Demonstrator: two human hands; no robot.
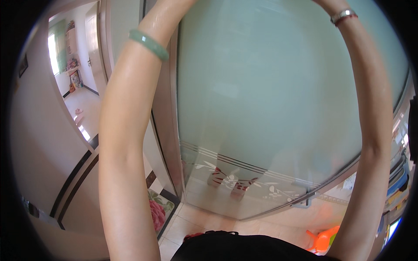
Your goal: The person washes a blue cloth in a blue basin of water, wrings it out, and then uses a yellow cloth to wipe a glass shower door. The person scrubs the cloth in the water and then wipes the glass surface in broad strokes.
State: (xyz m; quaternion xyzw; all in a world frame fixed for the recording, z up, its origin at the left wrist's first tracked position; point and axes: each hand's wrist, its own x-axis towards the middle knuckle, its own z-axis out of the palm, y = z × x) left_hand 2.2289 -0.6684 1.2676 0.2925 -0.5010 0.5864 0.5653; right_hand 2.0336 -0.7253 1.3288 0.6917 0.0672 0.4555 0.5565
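Observation:
Both my arms are raised in front of a large frosted glass door panel [261,100]. My left forearm [128,113], with a pale green bangle [149,45] around it, runs up past the panel's left frame. The right forearm [372,95] wears a silver band [343,17] with a red cord and rises along the panel's right side. Each hand lies beyond the upper edge, so what it holds or touches is hidden. Low on the glass runs a floral pattern [235,180] under thin dark stripes.
A metal handle [307,200] sits at the panel's lower right edge. An orange plastic object [324,239] stands on the tiled floor [204,217]. At the left, an open doorway [76,91] leads to another room. A rose-patterned mat [157,215] lies beside my left arm.

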